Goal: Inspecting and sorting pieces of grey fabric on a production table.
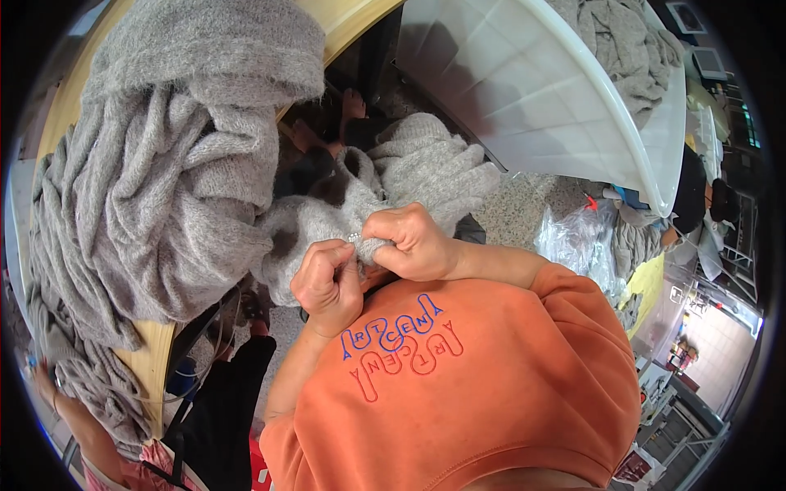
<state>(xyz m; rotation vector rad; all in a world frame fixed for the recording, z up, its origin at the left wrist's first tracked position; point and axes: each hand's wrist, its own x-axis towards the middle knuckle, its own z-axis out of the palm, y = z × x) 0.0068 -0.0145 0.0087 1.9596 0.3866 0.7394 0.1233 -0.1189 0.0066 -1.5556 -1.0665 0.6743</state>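
- Mid-frame, my left hand (326, 282) and right hand (417, 241) pinch a fuzzy grey knitted garment (315, 218), fingertips closed on it.
- Its bulk spreads above my fingers; the pinched stretch runs between both hands, rising rightward.

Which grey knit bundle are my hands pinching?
The grey bundle before the orange sweatshirt, pinched by the left hand and right hand; neither touches the heap on the wooden table or the cloth in the white tub.
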